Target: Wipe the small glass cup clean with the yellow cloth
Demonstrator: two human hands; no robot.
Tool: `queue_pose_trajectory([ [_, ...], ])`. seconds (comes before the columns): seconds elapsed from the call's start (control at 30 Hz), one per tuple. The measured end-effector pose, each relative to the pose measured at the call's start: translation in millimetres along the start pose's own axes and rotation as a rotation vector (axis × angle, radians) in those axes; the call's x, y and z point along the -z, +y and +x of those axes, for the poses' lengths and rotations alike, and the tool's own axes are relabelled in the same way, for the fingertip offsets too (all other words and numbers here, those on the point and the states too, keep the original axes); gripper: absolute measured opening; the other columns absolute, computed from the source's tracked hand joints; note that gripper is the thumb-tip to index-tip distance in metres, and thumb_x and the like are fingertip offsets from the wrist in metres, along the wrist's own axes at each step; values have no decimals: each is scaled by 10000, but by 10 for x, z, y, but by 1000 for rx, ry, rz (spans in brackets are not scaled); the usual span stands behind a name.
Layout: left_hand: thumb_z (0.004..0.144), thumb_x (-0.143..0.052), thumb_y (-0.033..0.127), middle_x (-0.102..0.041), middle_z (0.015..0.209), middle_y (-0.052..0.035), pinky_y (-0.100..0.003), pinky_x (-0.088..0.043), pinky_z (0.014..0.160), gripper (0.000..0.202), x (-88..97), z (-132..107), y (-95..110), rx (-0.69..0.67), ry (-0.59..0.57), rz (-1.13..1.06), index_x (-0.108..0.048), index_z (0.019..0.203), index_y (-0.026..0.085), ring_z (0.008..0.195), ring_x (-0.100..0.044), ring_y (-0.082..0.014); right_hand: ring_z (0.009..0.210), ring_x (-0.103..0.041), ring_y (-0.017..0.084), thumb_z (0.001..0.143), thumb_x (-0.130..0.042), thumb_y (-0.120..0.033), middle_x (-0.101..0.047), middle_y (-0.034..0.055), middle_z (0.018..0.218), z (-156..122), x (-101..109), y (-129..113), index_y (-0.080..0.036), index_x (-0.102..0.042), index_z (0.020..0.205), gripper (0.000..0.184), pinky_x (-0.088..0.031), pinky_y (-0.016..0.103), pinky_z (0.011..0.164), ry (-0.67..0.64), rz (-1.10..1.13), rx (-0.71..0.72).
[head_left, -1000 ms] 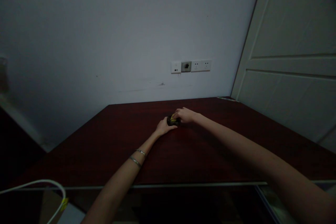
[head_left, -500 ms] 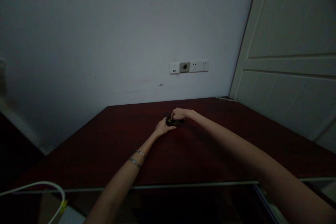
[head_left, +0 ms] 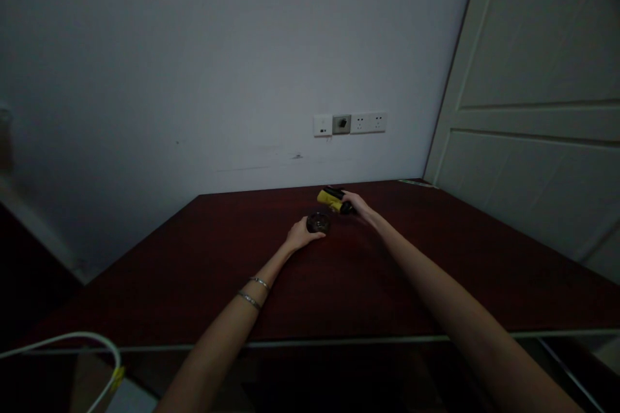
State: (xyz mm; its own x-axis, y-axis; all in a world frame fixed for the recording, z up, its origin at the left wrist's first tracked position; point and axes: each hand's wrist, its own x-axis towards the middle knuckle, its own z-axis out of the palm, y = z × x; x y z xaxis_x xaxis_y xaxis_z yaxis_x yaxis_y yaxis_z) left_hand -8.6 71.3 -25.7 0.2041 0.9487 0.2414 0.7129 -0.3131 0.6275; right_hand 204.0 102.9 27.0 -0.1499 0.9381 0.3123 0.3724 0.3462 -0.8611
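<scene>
A dark, see-through round bowl (head_left: 318,222), looking like glass, stands on the dark red tabletop. My left hand (head_left: 301,234) is wrapped round its left and near side. Just beyond and to the right, my right hand (head_left: 357,204) grips a small yellow-and-black object (head_left: 330,200) above the table. Its yellow part points left, with black parts above it and by my fingers; the exact kind cannot be made out. There is a gap between this object and the bowl.
The table (head_left: 217,258) meets a pale wall with a row of sockets (head_left: 349,124). A white panelled door (head_left: 537,110) borders the right side. A white cable (head_left: 87,336) loops over the table's near left edge.
My right hand has risen out of the bowl and moved away to the right, bringing the yellow-and-black object with it. My left hand has stayed on the bowl.
</scene>
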Motion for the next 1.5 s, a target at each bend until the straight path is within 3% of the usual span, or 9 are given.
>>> queue_pose_trajectory([
  [0.07,524,-701,568,-631,1057,-122,-322,-461,794,725,-11,13,-19,-17,6,6,-535,1100,161,972,-592,-271,939,-610,192,655,-397,-142,-653,68,1021,-14,2,104,-134,-543,1115,482,-485,309,800,120,32,30],
  [0.17,523,-700,570,-632,1054,-115,-323,-463,791,719,-17,23,-34,-43,9,-3,-539,1094,164,965,-594,-265,1080,-540,174,663,-399,-116,-606,49,1149,-21,-39,183,-164,-552,1134,497,-400,333,948,125,-36,160],
  [0.33,514,-723,533,-641,1040,-105,-321,-466,794,703,-6,8,-16,-55,16,-38,-552,1087,162,953,-599,-262,1165,-480,148,694,-386,-57,-559,27,1231,9,-159,43,-202,-550,1171,525,-328,327,1023,-119,-337,502],
  [0.43,504,-735,515,-652,1012,-111,-332,-472,787,692,0,6,-1,-38,15,-45,-565,1067,151,937,-607,-272,1162,-481,160,735,-406,-66,-541,-11,1254,32,-246,-125,-264,-558,1165,496,-366,330,988,-286,-575,592],
  [0.53,499,-743,499,-660,993,-115,-339,-474,791,674,0,13,4,-39,12,-60,-576,1047,144,943,-608,-279,1080,-530,182,764,-435,-90,-519,-39,1278,32,-313,-257,-323,-548,1168,480,-426,322,892,-353,-796,631],
  [0.67,512,-741,485,-665,987,-111,-342,-476,797,650,-3,19,8,-58,-12,-92,-579,1041,144,952,-608,-276,957,-557,189,811,-456,-153,-511,-70,1283,11,-322,-331,-407,-536,1155,435,-449,292,749,-368,-1023,660],
  [0.8,522,-737,485,-660,998,-110,-334,-476,793,656,3,11,17,-57,-12,-83,-569,1060,148,947,-609,-271,928,-550,205,842,-445,-216,-517,-63,1277,-1,-256,-326,-411,-540,1148,375,-438,300,709,-345,-1104,642],
  [1.1,522,-734,492,-650,1017,-104,-319,-471,782,666,39,-31,64,-10,-12,-44,-565,1073,160,943,-605,-264,976,-568,205,793,-464,-178,-546,-51,1248,-15,-138,-252,-395,-578,1116,405,-438,315,793,-311,-1055,448],
  [1.5,511,-740,498,-640,1045,-110,-317,-460,806,694,28,-27,61,11,8,-18,-559,1097,173,970,-595,-269,1066,-549,218,796,-410,-177,-537,-9,1255,-273,6,-161,-334,-526,1198,448,-445,344,857,-285,-937,348],
])
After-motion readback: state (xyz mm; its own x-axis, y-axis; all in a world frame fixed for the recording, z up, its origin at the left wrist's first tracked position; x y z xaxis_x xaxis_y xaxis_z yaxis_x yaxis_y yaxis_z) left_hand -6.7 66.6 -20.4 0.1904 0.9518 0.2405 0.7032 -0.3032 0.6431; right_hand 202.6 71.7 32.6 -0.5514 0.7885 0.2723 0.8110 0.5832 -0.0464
